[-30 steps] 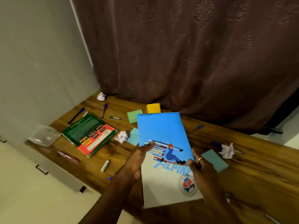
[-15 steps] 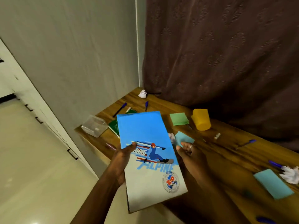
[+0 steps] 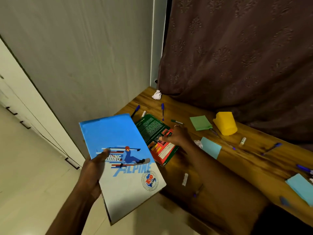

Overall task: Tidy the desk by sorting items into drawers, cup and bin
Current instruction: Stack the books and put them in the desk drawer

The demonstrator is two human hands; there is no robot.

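My left hand (image 3: 92,172) grips the left edge of a blue and white notebook (image 3: 116,138) with a skier on its cover, held in the air off the left end of the wooden desk (image 3: 254,165). My right hand (image 3: 177,136) reaches over the desk and lies with spread fingers on the right edge of a green and red book (image 3: 150,128) that rests flat. A yellow cup (image 3: 225,123) stands near the curtain. Blue pens (image 3: 135,111) (image 3: 162,111), a green marker (image 3: 177,122) and a crumpled paper ball (image 3: 156,95) are scattered at the back.
A green sticky pad (image 3: 200,122) and two light blue pads (image 3: 210,147) (image 3: 301,187) lie on the desk, with more pens at the right (image 3: 271,147). White cabinet fronts with black handles (image 3: 72,162) run along the left. A dark curtain hangs behind the desk.
My right hand let go of the blue notebook and moved forward onto the green and red book. The notebook stays in my left hand, and the view has swung further left.
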